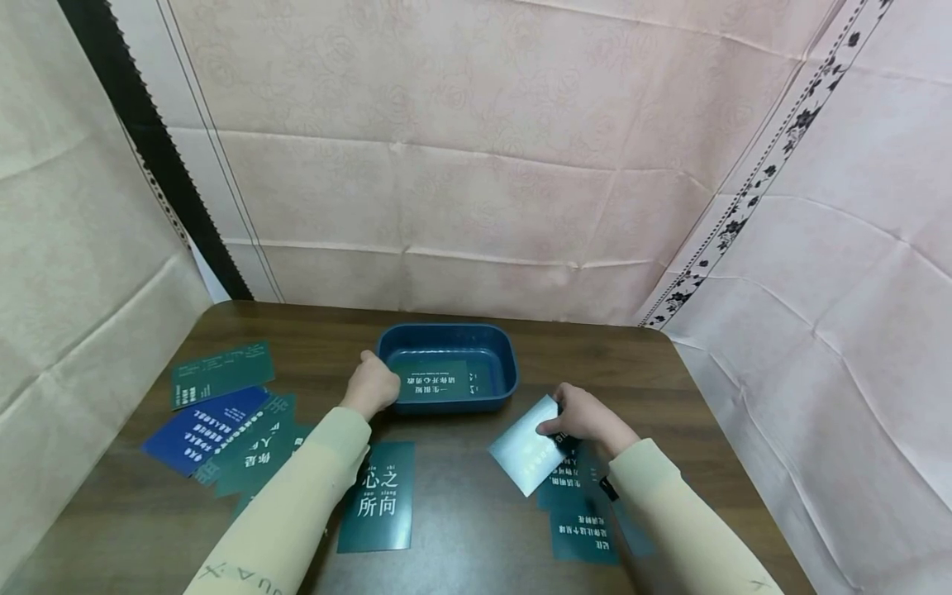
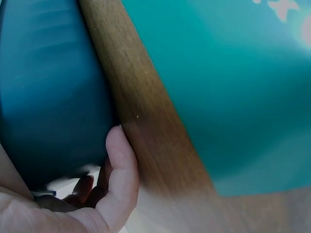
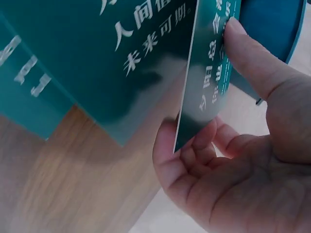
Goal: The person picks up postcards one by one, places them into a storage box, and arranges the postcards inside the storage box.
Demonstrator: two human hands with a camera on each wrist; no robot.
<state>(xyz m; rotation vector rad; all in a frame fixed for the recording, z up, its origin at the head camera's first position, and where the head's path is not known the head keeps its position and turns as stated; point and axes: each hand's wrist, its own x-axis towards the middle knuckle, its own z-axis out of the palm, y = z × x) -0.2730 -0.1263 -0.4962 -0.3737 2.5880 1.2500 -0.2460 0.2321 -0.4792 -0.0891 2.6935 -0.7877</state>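
At the back of the table stands a dark blue plastic tray point(image 1: 454, 406) with a green card point(image 1: 434, 383) printed in white characters lying in it. My left hand point(image 1: 372, 387) grips the tray's left end; in the left wrist view its curled fingers point(image 2: 121, 165) lie against the tray's wall. To the right and in front of the tray, my right hand point(image 1: 589, 417) pinches another green card point(image 1: 526, 454) between thumb and fingers. That card is tilted and shines pale in the head view; the right wrist view shows white characters on its green face point(image 3: 206, 73).
Several overlapping green cards point(image 1: 583, 535) lie under my right hand and forearm. One green card point(image 1: 378, 496) lies at front centre. On the left are a green card point(image 1: 223, 372), a blue card point(image 1: 204, 434) and more green ones, partly behind my left sleeve. Cloth point(image 1: 461, 198) hangs behind the table.
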